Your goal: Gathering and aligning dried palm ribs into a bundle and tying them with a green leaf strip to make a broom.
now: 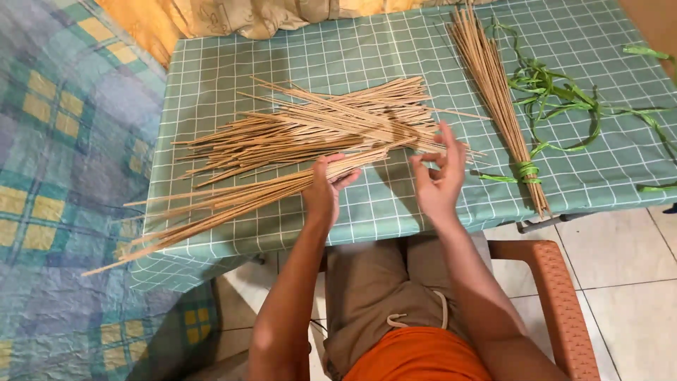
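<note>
A counter (592,169) covered in a green cloth with a white grid fills the upper part of the head view. A patterned blue and yellow bedspread (63,162) lies along its nine o'clock side.

At the counter's centre a loose heap of thin tan sticks (317,123) fans out toward nine o'clock, unsorted and untied. Below it, a gathered bunch of sticks (226,204) slants from the centre down toward eight o'clock, past the counter's edge.

At one o'clock lies a finished bundle (493,85), bound near its lower end with a green strip. Loose green strips (564,99) curl beside it at two o'clock.

The left hand (326,189) grips the near end of the gathered bunch, fingers wrapped round it. The right hand (438,176) hovers just beside, at three o'clock of the left, fingers spread and half curled, holding nothing clearly visible.

Judging by this, one bundle looks done, a second is being gathered, and the centre heap remains unbundled.

The person sits in an orange-brown chair (557,296).
</note>
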